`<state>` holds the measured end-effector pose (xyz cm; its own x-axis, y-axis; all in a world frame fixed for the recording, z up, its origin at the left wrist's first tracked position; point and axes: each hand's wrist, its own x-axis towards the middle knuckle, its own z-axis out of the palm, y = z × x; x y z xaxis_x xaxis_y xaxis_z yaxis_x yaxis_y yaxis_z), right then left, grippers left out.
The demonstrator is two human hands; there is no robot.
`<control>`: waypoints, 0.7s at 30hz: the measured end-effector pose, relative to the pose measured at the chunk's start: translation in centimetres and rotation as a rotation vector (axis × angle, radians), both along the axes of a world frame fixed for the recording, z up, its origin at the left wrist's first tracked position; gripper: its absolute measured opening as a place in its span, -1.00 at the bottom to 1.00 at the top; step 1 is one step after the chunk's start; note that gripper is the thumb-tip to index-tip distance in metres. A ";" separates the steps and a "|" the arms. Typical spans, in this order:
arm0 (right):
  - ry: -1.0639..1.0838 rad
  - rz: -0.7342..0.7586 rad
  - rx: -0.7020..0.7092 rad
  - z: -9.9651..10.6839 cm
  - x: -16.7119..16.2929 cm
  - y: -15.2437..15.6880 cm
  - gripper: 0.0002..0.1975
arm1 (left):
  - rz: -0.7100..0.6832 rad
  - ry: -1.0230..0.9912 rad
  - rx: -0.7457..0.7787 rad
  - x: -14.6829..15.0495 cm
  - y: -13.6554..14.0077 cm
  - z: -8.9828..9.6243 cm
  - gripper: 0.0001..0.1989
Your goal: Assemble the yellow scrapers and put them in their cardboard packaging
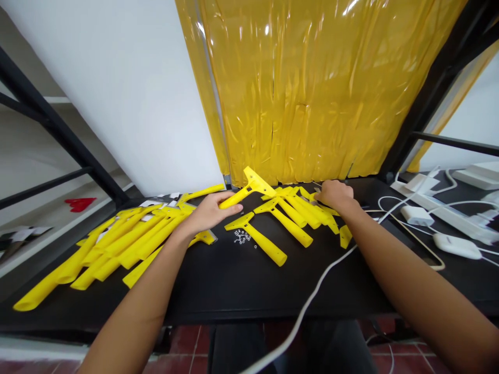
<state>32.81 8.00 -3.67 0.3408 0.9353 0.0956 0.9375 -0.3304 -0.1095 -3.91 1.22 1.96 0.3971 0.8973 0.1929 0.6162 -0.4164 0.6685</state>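
Observation:
My left hand (210, 211) is closed round the handle of a yellow scraper (255, 183), its wide T-shaped head raised and pointing away from me. My right hand (336, 196) is closed at the far right of the scrapers; a thin tip shows by its fingers, but what it grips is hidden. Between the hands lie several yellow scrapers (267, 246), most of them heaped close to my right hand. Small screws and nuts (242, 237) are scattered beside the nearest one. Under and left of my left forearm spreads a larger pile of yellow scrapers (128, 241).
A white cable (317, 291) crosses the black table (234, 291) and hangs over its front edge. To the right are a power strip (448, 210), chargers (456, 245) and a phone-like flat object (419, 241). Behind hangs a yellow plastic curtain (312, 93); black frame posts (62, 130) flank the table.

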 end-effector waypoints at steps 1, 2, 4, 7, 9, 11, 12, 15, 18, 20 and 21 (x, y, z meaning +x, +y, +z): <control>-0.019 0.008 0.002 0.0 -0.2 -0.1 -0.54 | -0.003 0.062 0.040 0.0 0.1 -0.2 -0.65; -0.038 0.019 0.004 0.0 -0.4 -0.2 -0.56 | -0.014 0.130 0.067 -0.1 0.2 -0.5 -0.64; -0.067 0.038 0.003 0.1 -0.6 -0.3 -0.60 | -0.062 0.277 0.087 -0.2 0.4 -1.0 -0.65; -0.081 0.046 -0.002 0.2 -0.6 -0.4 -0.62 | -0.204 0.439 0.130 0.0 0.5 -1.8 -0.76; -0.077 0.036 -0.002 0.2 -0.5 -0.4 -0.61 | -0.296 0.475 0.176 0.4 0.3 -2.1 -0.77; -0.074 0.028 -0.003 0.3 -0.4 -0.4 -0.60 | -0.370 0.490 0.191 1.0 -0.2 -2.2 -0.75; -0.074 0.027 -0.002 0.3 -0.4 -0.4 -0.60 | -0.390 0.499 0.191 1.4 -0.4 -2.2 -0.76; -0.072 0.031 0.001 0.4 -0.2 -0.5 -0.61 | -0.392 0.550 0.216 2.3 -1.2 -2.1 -0.81; -0.053 0.016 0.005 0.4 0.2 -0.7 -0.60 | -0.357 0.604 0.284 2.7 -1.7 -1.9 -0.82; -0.035 0.009 0.017 0.5 0.4 -0.9 -0.58 | -0.331 0.625 0.341 2.7 -1.6 -1.8 -0.75; -0.026 0.008 0.025 0.5 0.5 -1.0 -0.57 | -0.320 0.633 0.367 2.8 -1.5 -1.7 -0.71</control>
<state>33.32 6.98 -3.13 0.3304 0.9351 0.1280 0.9427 -0.3202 -0.0936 -1.14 -0.31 0.23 0.7577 0.6440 0.1058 0.6461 -0.7631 0.0178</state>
